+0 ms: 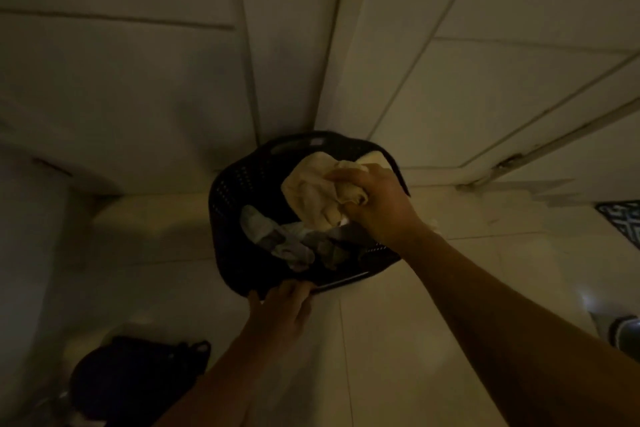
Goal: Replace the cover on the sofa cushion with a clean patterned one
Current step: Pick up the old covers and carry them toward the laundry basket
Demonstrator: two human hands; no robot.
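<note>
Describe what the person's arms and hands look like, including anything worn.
Both are bare. The left hand and left forearm show no sleeve, glove, watch or ring; the same goes for the right hand and right forearm, bare right to the frame edge. The light is dim, so small jewellery could go unseen.

Dim, yellowish, soft throughout; wide-angle bending at edges; a glint, perhaps reflected, low right.

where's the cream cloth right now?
Head view, just right of centre: the cream cloth is bunched in the right hand, over the dark laundry basket, above the grey clothes inside it.
</note>
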